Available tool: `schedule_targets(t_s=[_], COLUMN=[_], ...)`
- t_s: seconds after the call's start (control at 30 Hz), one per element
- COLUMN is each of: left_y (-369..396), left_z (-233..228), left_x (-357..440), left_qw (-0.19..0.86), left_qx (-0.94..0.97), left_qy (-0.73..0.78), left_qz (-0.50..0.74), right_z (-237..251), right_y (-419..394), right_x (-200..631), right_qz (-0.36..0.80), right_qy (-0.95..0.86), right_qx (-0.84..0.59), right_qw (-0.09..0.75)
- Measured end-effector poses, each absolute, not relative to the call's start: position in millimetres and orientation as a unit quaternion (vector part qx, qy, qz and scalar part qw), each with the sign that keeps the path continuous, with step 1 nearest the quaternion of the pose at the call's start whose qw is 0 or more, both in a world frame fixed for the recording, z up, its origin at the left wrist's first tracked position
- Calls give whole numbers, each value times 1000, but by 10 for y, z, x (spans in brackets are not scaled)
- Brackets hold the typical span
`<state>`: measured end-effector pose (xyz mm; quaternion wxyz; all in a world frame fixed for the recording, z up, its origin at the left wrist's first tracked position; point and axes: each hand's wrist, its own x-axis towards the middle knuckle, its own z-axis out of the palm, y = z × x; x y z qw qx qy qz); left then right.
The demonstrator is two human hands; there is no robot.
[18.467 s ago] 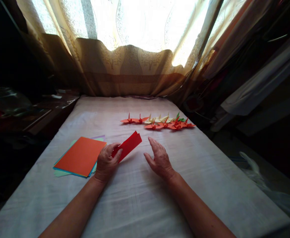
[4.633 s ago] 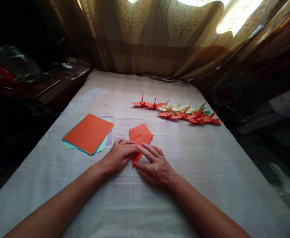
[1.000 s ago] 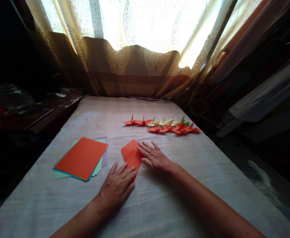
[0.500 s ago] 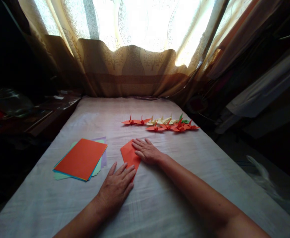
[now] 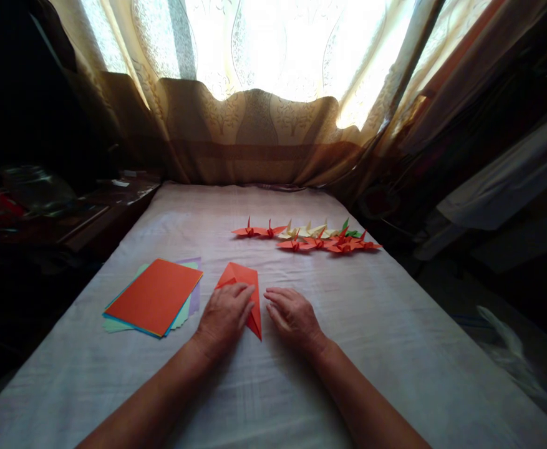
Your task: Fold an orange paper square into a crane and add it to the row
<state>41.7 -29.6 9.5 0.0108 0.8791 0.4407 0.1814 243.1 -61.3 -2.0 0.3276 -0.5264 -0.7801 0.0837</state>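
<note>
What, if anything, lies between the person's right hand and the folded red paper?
Nothing visible. The right hand rests on the white cloth just beside the folded red paper, with only bare cloth between. The left hand already lies on the paper.

Folded orange paper piece: matt, smooth, sharply creased, lying under the bare left hand. Stack of flat coloured paper sheets: matt orange sheet on top, pale green, blue and lilac edges beneath. Row of small folded paper cranes: matt paper in orange, red, cream and green. Surface: covered by a white woven cloth, matt, faintly wrinkled, with a visible weave. Beige patterned curtain: thin, translucent cloth with a lace-like print.
</note>
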Motion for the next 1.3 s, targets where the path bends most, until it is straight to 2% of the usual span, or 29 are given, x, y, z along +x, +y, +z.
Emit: schedule_targets(t_s=[0.13, 0.37, 0.7, 0.83, 0.97, 1.03, 1.17, 1.3], left_y=[17, -2, -467, -547, -571, -583, -580, -414], left_z=[72, -67, 46, 125, 180, 174, 137, 113], left_x=[84, -161, -35, 160, 344, 428, 520, 434], left_qw=[-18, 39, -14, -47, -61, -46, 47, 120], left_qx=[839, 849, 932, 946, 950, 946, 928, 914], left_qy=[509, 470, 287, 267, 264, 278, 315, 347], left_qz=[193, 238, 221, 179, 153, 161, 193, 170], right_z=[-19, -66, -178, -163, -40, 34, 60, -1], right_y=[-705, -676, -364, -339, -465, -576, -768, -833], right_x=[2275, 2210, 2590, 2593, 2624, 2622, 2578, 2558], right_qz=[84, 82, 88, 95, 54, 53, 53, 50], right_qy=[-796, -783, -671, -644, -664, -727, -845, -865], right_qx=[-525, -571, -657, -660, -611, -551, -450, -437], right_qw=[291, 231, 332, 375, 426, 406, 285, 242])
